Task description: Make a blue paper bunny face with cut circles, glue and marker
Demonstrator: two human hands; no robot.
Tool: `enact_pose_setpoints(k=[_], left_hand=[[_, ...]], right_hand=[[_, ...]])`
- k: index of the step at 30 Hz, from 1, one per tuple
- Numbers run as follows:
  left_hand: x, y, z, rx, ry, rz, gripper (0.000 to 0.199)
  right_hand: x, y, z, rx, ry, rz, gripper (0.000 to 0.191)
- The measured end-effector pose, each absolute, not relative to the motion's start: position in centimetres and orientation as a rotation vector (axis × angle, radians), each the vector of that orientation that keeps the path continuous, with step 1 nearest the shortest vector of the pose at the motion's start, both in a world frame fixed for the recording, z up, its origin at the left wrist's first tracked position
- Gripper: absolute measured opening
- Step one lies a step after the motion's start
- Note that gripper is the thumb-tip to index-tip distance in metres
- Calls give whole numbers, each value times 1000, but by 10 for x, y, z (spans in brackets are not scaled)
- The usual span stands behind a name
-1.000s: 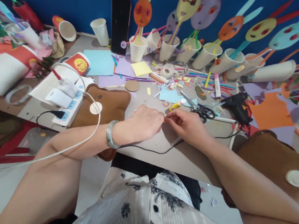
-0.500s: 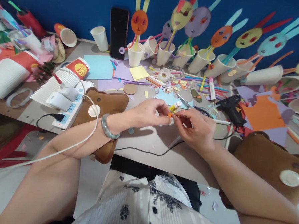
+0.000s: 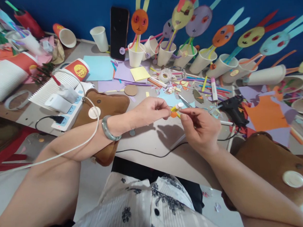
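My left hand is closed, thumb and forefinger pinched at the edge of a small orange paper piece. Just to its right, my right hand pinches the end of a thin yellow strip that reaches to the orange piece. Whether the two are joined is too small to tell. Right behind the fingertips is a yellow stick with a white cap, partly hidden. Scissors lie beyond it on light blue paper.
Paper cups with rabbit-faced figures line the blue wall. A black glue gun lies right, its cord crossing the table front. At left are a power strip and a brown cushion; a white cable crosses my left forearm. A phone leans behind.
My right hand has shifted slightly right, widening the gap between my fingertips and showing more of the orange piece and yellow strip. My left fingers have closed into a tighter pinch.
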State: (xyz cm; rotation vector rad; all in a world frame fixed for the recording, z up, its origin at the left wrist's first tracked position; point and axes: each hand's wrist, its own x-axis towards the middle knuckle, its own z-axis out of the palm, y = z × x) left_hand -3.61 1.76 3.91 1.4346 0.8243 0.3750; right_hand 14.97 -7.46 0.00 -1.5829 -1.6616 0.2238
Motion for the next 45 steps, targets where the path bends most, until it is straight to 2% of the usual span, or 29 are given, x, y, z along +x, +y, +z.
enact_pose_setpoints(k=[5, 9, 17, 29, 45], left_hand=[[-37, 17, 35, 1407, 823, 410, 8], [-36, 15, 36, 1407, 844, 400, 11], [-33, 12, 42, 1381, 841, 386, 18], [-34, 18, 28, 1575, 705, 464, 7], [-36, 18, 25, 1758, 660, 343, 11]], right_hand=[[147, -70, 4, -1493, -1470, 681, 18], [144, -68, 3, -1458, -1368, 846, 14], [144, -68, 1, -1459, -1328, 886, 15], [146, -65, 10, -1486, -1415, 968, 16], [145, -67, 15, -1470, -1510, 1064, 19]])
